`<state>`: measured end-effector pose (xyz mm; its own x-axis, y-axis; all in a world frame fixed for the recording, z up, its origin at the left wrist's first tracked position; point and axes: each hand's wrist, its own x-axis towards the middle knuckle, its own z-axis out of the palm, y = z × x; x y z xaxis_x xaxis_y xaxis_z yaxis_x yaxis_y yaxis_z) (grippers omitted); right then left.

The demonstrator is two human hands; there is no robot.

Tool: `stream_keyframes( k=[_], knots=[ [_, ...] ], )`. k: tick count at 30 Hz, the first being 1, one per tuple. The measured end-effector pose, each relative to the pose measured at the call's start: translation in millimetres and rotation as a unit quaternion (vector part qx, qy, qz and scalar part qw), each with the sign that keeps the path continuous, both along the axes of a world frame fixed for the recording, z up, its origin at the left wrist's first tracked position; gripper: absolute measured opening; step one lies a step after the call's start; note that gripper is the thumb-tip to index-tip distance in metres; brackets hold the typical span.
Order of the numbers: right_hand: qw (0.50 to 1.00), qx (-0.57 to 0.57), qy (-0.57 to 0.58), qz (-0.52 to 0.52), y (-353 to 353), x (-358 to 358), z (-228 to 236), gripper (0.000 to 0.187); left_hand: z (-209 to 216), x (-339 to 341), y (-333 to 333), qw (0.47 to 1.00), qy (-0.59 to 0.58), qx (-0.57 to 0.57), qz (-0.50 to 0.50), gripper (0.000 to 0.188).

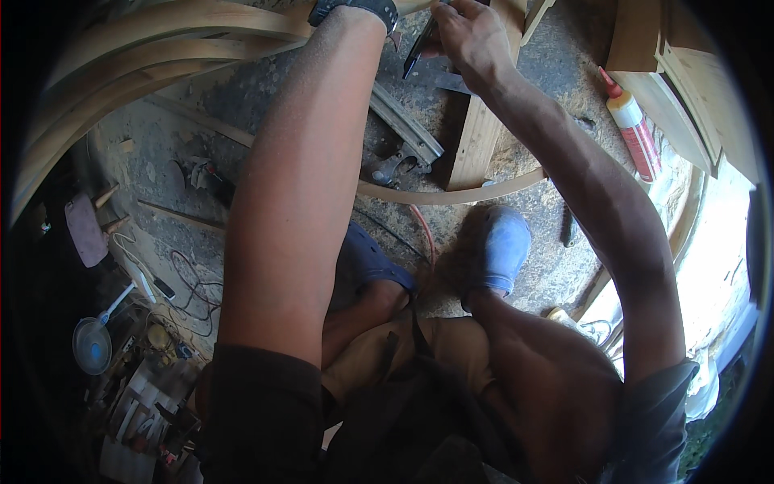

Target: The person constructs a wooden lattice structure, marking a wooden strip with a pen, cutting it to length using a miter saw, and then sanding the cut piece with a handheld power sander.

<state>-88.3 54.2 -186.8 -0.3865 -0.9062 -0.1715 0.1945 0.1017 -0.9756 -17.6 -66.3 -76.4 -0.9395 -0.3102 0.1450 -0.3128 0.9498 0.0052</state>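
My right hand (477,47) is at the top of the view, its fingers closed round a slim black pen-like tool (419,50) that points down and to the left. Beneath that hand, a flat metal strip (453,82) lies against a pale wooden beam (476,143). My left arm reaches up past the top edge, with a dark watch (359,10) on its wrist; the hand itself is out of the picture. Curved wooden pieces (169,31) stand left of that wrist. Below the hands lies a metal bar clamp (407,129).
A thin curved wooden strip (459,196) arcs across the floor before my blue clogs (506,242). To the right are a red-capped glue bottle (634,133) and wooden frame parts (677,105). Cords (193,282) and a small fan-like round object (92,347) are at left.
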Motion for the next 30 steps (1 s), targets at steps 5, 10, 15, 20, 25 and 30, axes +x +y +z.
stream_keyframes(
  k=[5, 10, 15, 20, 25, 30],
  knots=[
    [0.998, -0.002, 0.061, -0.012, 6.6, 5.3, 16.0, 0.023, -6.9, 4.8, -4.1, 0.999, 0.027, -0.009, -0.023, 0.017],
    [0.999, 0.025, -0.020, -0.023, 4.0, -4.9, 11.1, 0.026, -17.5, 3.6, -10.3, 0.980, 0.162, 0.003, -0.118, 0.018],
    [0.999, 0.038, -0.019, -0.018, 4.9, 1.5, 12.7, 0.029, -11.9, 3.6, -10.7, 0.998, 0.021, -0.003, -0.052, 0.020],
    [0.995, 0.083, 0.046, -0.025, -2.3, 3.7, 29.2, 0.029, -2.0, 0.0, -0.8, 0.999, -0.008, 0.035, 0.009, 0.019],
    [0.983, 0.086, 0.160, -0.006, -7.0, 0.1, 22.8, 0.028, -0.9, 1.6, -0.4, 0.999, -0.014, 0.030, 0.019, 0.022],
    [0.995, 0.058, 0.067, -0.035, -11.1, -0.4, 12.6, 0.024, -2.4, -0.2, -1.9, 0.999, 0.000, 0.033, 0.001, 0.023]
  ],
)
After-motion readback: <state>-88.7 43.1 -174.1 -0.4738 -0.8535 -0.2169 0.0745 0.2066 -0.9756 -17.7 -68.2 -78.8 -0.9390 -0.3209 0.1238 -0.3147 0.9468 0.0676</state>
